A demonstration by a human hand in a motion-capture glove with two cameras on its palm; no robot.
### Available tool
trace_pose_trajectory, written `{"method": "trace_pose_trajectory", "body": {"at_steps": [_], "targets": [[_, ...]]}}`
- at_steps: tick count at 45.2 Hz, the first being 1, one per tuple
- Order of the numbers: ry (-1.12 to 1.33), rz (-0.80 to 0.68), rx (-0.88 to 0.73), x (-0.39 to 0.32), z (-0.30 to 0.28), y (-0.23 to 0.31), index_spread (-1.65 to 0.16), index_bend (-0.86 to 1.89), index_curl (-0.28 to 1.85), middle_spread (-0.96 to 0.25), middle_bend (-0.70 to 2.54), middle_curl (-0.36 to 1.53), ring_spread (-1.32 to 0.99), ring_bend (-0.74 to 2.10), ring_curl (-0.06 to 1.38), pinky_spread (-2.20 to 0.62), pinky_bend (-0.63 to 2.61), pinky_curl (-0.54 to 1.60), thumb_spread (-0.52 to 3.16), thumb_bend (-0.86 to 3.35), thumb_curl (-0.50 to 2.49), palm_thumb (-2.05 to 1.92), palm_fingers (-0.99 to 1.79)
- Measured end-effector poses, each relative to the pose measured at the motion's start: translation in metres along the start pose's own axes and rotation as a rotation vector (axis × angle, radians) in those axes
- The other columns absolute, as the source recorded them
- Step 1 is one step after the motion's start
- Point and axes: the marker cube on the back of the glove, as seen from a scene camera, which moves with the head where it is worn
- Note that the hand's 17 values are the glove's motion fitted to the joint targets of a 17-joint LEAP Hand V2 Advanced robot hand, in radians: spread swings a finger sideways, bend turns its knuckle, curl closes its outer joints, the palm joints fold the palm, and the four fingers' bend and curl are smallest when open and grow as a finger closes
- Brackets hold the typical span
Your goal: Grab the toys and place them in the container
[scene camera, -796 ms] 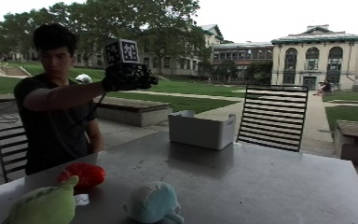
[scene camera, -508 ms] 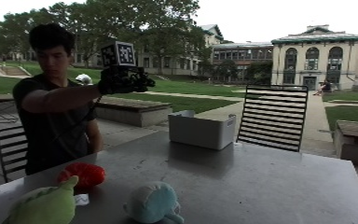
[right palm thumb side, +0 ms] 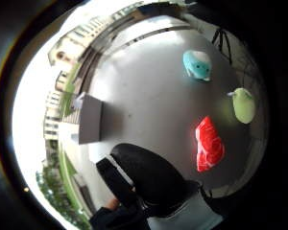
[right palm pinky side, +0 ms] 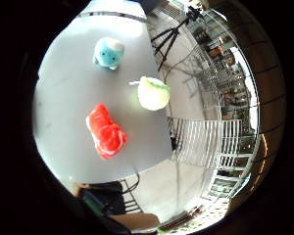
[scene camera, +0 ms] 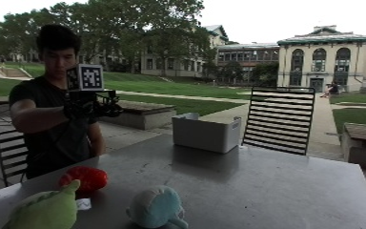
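three toys left loose at lower left of outside view, none yet gripped: red toy (scene camera: 84, 178), green toy (scene camera: 46, 210), blue toy (scene camera: 157, 207). container (scene camera: 206, 132) set mid-table, centre frame. gloved right hand (scene camera: 85, 106) raised high above, nothing held; finger state cannot be told.

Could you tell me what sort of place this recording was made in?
Probably an outdoor seating area on a campus or park: a metal table with slatted chairs, lawns and trees behind, and large stone buildings beyond.
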Motion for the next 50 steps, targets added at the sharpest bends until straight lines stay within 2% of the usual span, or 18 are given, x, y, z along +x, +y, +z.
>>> {"method": "trace_pose_trajectory", "body": {"at_steps": [14,25,33,40,48,50], "targets": [[-0.049,0.049,-0.146,0.042,0.101,0.045,-0.28,0.16,0.29,-0.12,0.2,0.31,-0.28,0.2,0.2,-0.05,0.47,0.3,0.93,-0.1,0.1,-0.15,-0.03],[-0.043,0.055,-0.255,0.05,0.17,0.063,-0.28,0.16,0.31,-0.06,0.23,0.35,-0.25,0.2,0.22,-0.04,0.47,0.32,0.96,-0.06,0.13,-0.07,0.0],[-0.044,0.074,-0.328,0.05,0.198,0.068,-0.27,0.13,0.3,-0.03,0.33,0.39,-0.22,0.3,0.25,-0.05,0.43,0.31,1.09,0.05,0.18,0.12,0.1],[-0.134,0.112,-0.355,0.052,0.208,0.069,-0.27,0.08,0.25,-0.02,0.46,0.44,-0.21,0.54,0.33,-0.05,0.47,0.32,1.25,0.25,0.28,0.46,0.27],[-0.104,0.131,-0.28,0.046,0.194,0.069,-0.28,0.05,0.2,-0.03,0.56,0.5,-0.23,0.73,0.4,-0.14,0.75,0.4,1.39,0.48,0.41,0.78,0.45],[-0.077,0.129,-0.26,0.044,0.19,0.068,-0.28,-0.01,0.16,-0.03,0.62,0.52,-0.26,0.8,0.42,-0.19,0.86,0.42,1.35,0.51,0.44,0.85,0.58]]}}
